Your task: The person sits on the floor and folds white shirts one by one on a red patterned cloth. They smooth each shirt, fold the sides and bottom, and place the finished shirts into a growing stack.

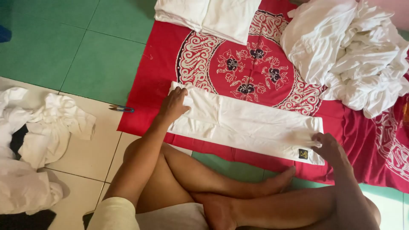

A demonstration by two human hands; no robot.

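A white garment (251, 123), folded into a long narrow strip, lies across a red patterned cloth (153, 64) on the floor. My left hand (174, 104) presses flat on its left end, fingers spread on the fabric. My right hand (329, 145) pinches the right end, close to a small dark label (303, 153) at the lower right corner. I sit cross-legged in front of it, my bare legs and feet below the strip.
A heap of crumpled white garments (353, 55) lies at the upper right. A stack of folded white ones (208, 17) sits at the top. More white clothing (38, 140) is piled at the left. Small blue-handled snips (121, 109) lie on the tile.
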